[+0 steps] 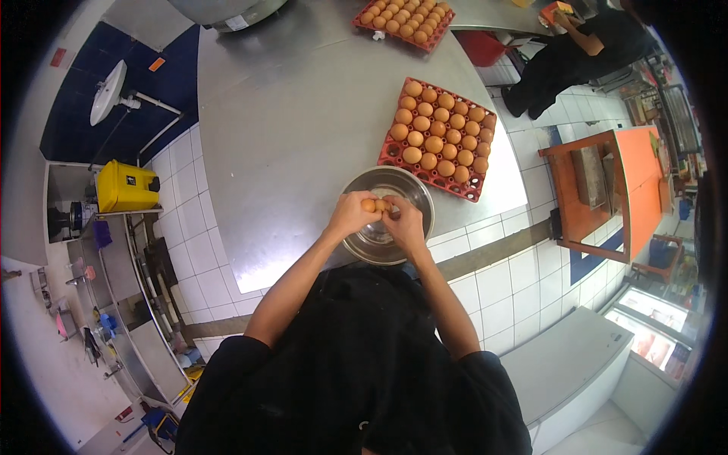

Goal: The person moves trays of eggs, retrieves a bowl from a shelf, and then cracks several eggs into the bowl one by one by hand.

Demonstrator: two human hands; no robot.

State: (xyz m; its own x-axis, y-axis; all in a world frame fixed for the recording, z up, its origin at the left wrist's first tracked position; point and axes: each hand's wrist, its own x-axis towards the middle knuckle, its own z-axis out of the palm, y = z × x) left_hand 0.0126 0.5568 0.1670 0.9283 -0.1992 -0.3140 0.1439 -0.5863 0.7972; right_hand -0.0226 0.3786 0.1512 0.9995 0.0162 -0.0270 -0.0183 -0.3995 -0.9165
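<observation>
Two brown eggs meet side by side above a round stainless steel bowl (427,216) at the front edge of a metal table. My left hand (354,211) grips the left egg (368,205). The right egg (381,205) sits in the fingers of my right hand (405,223). Whether either shell is cracked is too small to tell. My hands and forearms hide part of the bowl's inside. Just beyond the bowl, to the right, lies a red plastic egg tray (392,150) with rows of brown eggs (435,128); bare sockets show along its near side.
The steel table (284,125) carries a second tray of eggs (405,20) at the far side and a large metal vessel (233,11) at far left. A person in dark clothes (591,51) stands at far right. An orange table (637,187) and a white chest freezer (569,358) are to the right.
</observation>
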